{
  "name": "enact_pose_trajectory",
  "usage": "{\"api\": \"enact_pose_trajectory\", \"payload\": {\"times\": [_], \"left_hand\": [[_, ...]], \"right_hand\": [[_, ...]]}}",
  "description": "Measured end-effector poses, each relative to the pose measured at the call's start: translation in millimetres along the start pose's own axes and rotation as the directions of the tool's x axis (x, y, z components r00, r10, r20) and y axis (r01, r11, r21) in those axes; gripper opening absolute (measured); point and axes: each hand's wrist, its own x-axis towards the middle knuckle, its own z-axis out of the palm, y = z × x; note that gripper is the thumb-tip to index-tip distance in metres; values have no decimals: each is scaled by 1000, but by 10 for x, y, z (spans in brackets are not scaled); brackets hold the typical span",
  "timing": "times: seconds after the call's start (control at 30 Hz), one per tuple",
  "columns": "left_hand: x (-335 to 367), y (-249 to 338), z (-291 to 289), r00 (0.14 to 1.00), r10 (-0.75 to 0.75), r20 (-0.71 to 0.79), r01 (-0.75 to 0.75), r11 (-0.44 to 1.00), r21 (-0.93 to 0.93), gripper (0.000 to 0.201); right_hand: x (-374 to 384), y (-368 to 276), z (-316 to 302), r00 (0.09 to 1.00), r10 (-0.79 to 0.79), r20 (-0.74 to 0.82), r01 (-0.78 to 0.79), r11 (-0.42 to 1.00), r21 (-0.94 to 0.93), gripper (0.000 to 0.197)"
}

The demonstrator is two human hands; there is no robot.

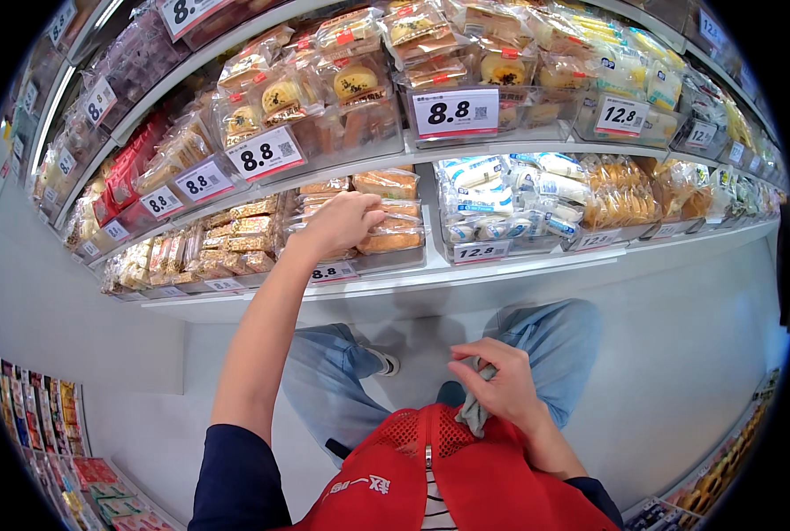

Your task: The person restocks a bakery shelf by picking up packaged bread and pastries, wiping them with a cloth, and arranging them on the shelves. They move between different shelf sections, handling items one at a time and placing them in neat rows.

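My left hand (346, 223) reaches into a clear bin on the lower shelf. Its slightly bent fingers rest on wrapped bread packs (393, 239), and I see no pack lifted in them. One more bread pack (386, 183) lies behind the fingertips. Close to my body, my right hand (505, 382) is closed around a grey cloth (473, 414) that hangs down from its palm. A white price tag (333, 272) on the bin's front is partly covered by my left forearm.
Left of the bread are wrapped nut bars (240, 237); right of it, white-and-blue packets (474, 199) and golden snack packs (623, 196). The upper shelf holds wrapped pastries (355, 81). My knees, in jeans (545, 345), are just below the shelf edge (501, 283).
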Motion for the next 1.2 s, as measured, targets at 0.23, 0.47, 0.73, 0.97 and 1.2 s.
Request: {"api": "enact_pose_trajectory", "payload": {"times": [0.23,0.47,0.73,0.97,1.2], "left_hand": [[-32,808,275,865,276,-419,-350,930,-110,33],[402,1217,380,851,380,-362,-424,904,-48,43],[254,1285,549,855,219,-469,-349,913,-209,46],[38,1229,646,812,213,-544,-383,898,-219,38],[-58,1179,718,819,219,-531,-368,909,-193,35]], "right_hand": [[-61,397,-247,986,49,-160,-56,998,-38,19],[105,744,-761,849,177,-497,-257,961,-97,25],[752,847,-1517,864,-151,-479,-106,878,-467,65],[893,1254,-1393,845,-196,-498,-107,849,-517,45],[1053,1332,-1432,841,-224,-492,-73,855,-514,28]]}}
